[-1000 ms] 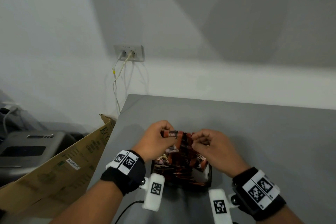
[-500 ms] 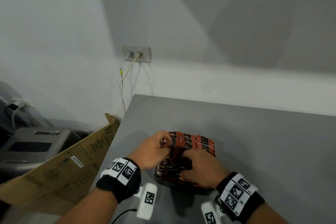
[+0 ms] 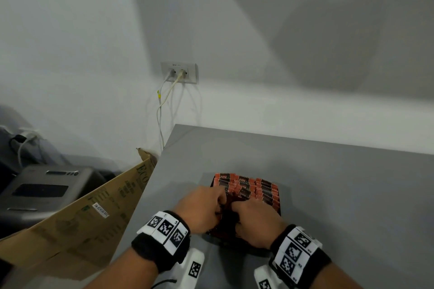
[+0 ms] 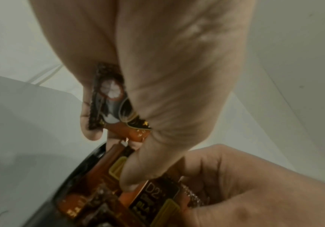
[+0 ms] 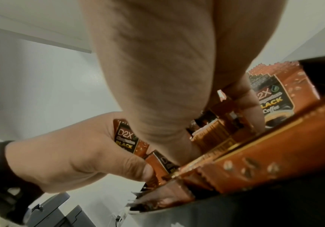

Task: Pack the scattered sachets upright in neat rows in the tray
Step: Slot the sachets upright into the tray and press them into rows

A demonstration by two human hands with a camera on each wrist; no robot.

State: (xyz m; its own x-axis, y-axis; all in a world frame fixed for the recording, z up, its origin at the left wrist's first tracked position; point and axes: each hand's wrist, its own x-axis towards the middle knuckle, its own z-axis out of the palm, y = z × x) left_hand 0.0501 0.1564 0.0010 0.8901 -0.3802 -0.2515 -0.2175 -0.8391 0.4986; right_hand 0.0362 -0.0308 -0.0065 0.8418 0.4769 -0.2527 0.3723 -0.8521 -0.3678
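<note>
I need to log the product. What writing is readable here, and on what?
"D2X", "BLACK", "Coffee": upright sachet in the tray.
"D2X", "BLACK": sachet gripped by the left hand.
"ECO": cardboard beside the table.
Sticker on the cardboard, wall socket label: too small to read.

A grey table [image 3: 328,183] stands against a white wall [image 3: 70,30]. On that wall, above the table's far left corner, a wall socket [image 3: 179,72] takes two plugs, and their pale cables [image 3: 160,110] hang down behind the table edge. A sheet of brown cardboard [image 3: 77,225] with green print and a white sticker leans against the table's left side. Beyond it sits a grey printer [image 3: 44,190], and further left more cables [image 3: 21,141] lie blurred.
</note>
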